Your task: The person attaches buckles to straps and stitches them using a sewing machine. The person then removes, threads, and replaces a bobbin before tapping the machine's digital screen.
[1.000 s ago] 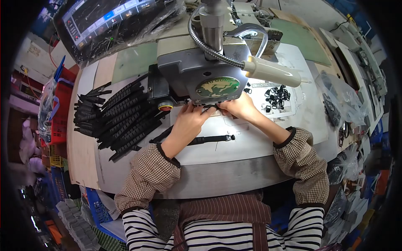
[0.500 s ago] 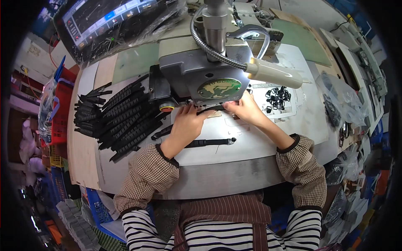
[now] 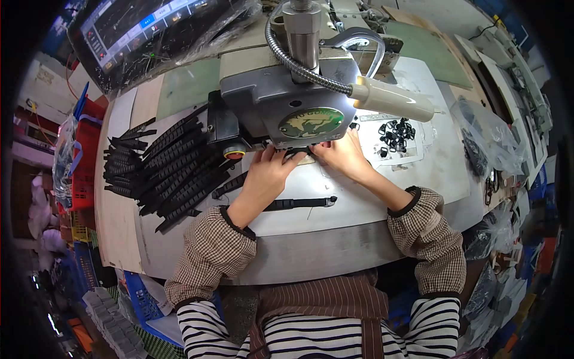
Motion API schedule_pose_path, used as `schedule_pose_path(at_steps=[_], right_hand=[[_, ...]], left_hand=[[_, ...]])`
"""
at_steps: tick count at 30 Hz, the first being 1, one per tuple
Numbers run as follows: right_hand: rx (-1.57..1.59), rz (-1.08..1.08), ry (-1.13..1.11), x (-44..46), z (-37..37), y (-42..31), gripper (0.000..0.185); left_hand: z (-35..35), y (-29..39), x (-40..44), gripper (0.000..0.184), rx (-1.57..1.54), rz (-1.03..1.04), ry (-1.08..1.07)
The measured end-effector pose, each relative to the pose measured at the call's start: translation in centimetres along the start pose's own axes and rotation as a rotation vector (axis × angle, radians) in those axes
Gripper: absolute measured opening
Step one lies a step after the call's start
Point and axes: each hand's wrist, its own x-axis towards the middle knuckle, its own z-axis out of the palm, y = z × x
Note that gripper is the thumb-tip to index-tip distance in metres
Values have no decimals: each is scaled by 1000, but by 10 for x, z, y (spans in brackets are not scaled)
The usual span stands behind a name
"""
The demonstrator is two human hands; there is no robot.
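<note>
Under the front of the sewing machine head (image 3: 257,90), both my hands hold a black webbing strap (image 3: 294,154). My left hand (image 3: 266,178) has its fingers closed on the strap's left part, while my right hand (image 3: 344,158) pinches its right end. The machine head hides some fingertips and the stitching spot. A second black strap (image 3: 293,204), with a small buckle at its right end, lies on the table in front of my hands. To the left is a large pile of black straps (image 3: 179,158).
Small black plastic buckles (image 3: 397,136) lie scattered at the right of the machine. A pale lamp (image 3: 391,100) on a flexible metal neck juts out above them. A screen (image 3: 137,36) stands at the back left. Plastic bags (image 3: 487,134) sit at the right edge.
My right hand has moved slightly left, bringing its fingers closer to my left hand. Less of the strap shows between them. The camera view has shifted a little.
</note>
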Motion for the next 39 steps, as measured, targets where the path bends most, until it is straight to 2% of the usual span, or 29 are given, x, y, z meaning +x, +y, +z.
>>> schedule_pose_path(at_steps=[2, 4, 10, 19, 22, 25, 28, 31, 39], right_hand=[[14, -13, -2, -1, -1, -3, 14], [90, 35, -38, -1, -5, -8, 24], [7, -11, 14, -5, -2, -6, 24], [162, 95, -181, 4, -17, 3, 27], [47, 8, -191, 6, -21, 2, 26], [45, -172, 68, -1, -9, 10, 23], [45, -146, 110, -9, -4, 8, 20], [70, -182, 161, -12, -2, 5, 16], [91, -178, 145, -13, -4, 3, 10]], left_hand=[[-2, 0, 0, 44, 61, 35, -37], [-6, 1, 2, 45, 112, 63, -67], [-6, 2, 4, 45, 81, 42, -28], [-10, 4, 7, 43, 83, 49, -123], [-9, 3, 6, 42, 100, 77, -101], [-7, 1, 5, 42, 85, 93, -104], [-3, 0, 6, 39, 70, 139, 38], [6, -11, 2, 35, -164, 104, 198], [2, -7, 2, 36, -45, 105, 105]])
